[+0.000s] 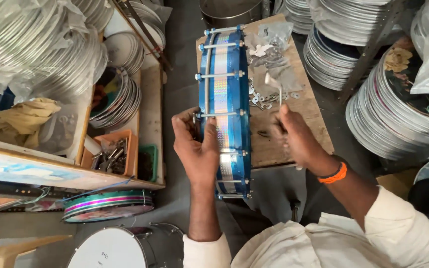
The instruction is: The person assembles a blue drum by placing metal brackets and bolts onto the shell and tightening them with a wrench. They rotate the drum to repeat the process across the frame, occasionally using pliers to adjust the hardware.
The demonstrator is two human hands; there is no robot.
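A blue drum (224,106) with a glittery holographic band and silver tension rods stands on its edge against a wooden board (304,111). My left hand (196,144) wraps around the drum's near left side, thumb on the band. My right hand (294,136) hovers over the board to the drum's right, blurred, gripping a thin metal tool (274,84) that points up and away from me. An orange band circles that wrist. Small washers and metal parts (266,97) lie scattered on the board beside the drum.
Stacks of metal drum hoops (393,114) fill the right side and the far left (40,49). An orange tray of hardware (112,154) sits on a wooden shelf. A green-rimmed drum (107,204) and a white drum (112,248) lie lower left.
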